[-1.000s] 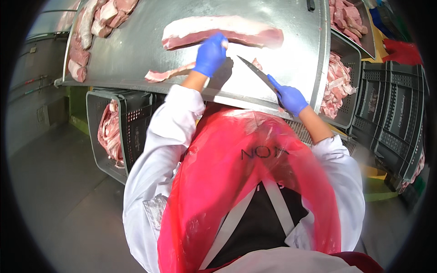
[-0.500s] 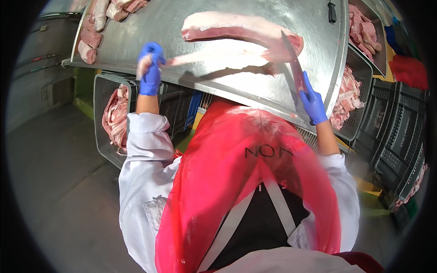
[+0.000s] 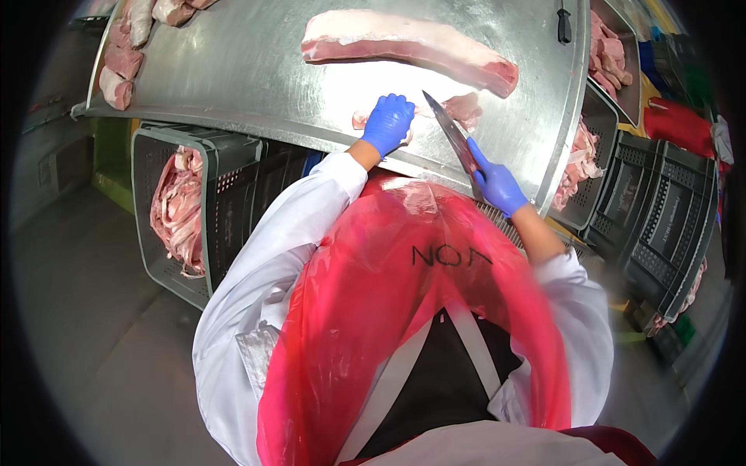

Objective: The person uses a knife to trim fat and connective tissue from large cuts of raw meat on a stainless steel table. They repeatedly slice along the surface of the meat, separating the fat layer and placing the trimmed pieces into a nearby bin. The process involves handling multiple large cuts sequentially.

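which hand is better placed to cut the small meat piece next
Right, probably. The right hand grips the knife, its blade angled toward the small meat piece, while the left hand presses on that piece.

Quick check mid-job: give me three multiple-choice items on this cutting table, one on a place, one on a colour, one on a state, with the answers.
1. Where does the long slab of meat lie?
A. On the steel table, beyond the hands
B. In the grey crate
C. On the floor

2. What colour are the gloves?
A. White
B. Blue
C. Black

3. What is the right hand doing?
A. Resting open on the table
B. Gripping a knife
C. Lifting a crate

Answers:
1 A: the slab rests on the steel table, past both hands.
2 B: both hands wear blue gloves.
3 B: the right hand is closed round the handle of the knife, its blade angled toward the small meat piece that the left hand presses down.
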Demonstrator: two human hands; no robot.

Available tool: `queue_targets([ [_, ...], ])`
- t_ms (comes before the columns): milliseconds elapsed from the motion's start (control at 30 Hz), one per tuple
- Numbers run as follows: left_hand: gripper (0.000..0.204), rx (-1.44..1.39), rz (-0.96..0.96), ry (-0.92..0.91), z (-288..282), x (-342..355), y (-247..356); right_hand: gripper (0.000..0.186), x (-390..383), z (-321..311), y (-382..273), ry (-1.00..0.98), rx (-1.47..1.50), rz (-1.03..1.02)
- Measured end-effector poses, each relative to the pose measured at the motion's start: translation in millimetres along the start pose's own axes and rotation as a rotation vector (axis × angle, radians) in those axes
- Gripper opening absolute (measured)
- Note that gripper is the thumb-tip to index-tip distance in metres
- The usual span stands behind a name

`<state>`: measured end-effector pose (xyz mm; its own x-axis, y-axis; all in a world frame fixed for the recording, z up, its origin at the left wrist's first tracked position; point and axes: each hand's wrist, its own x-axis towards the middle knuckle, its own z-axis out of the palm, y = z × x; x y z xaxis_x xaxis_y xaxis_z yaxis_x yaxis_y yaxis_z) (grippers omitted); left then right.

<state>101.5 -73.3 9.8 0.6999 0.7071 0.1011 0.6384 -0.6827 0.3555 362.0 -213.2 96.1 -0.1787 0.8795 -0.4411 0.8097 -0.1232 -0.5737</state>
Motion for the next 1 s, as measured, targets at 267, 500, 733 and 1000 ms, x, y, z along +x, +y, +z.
queue_targets([
  [267,0.014,-0.053,0.310,-0.159,7.7,-9.8,-17.8,0.072,117.8,24.0,-57.9,0.181,-0.216,-0.118],
  [500,0.005,-0.247,0.413,-0.374,-2.4,-5.0,-30.5,0.075,130.3,9.4,-69.8,0.273,-0.322,-0.218],
  [733,0.028,-0.072,-0.033,-0.043,-50.8,-18.8,-107.7,0.080,40.2,-10.2,-17.3,-0.087,-0.266,0.094],
  [1000,0.025,-1.260,-0.740,0.258,-95.1,7.3,-98.9,0.068,-28.2,-27.5,28.7,-0.023,0.013,-0.014],
])
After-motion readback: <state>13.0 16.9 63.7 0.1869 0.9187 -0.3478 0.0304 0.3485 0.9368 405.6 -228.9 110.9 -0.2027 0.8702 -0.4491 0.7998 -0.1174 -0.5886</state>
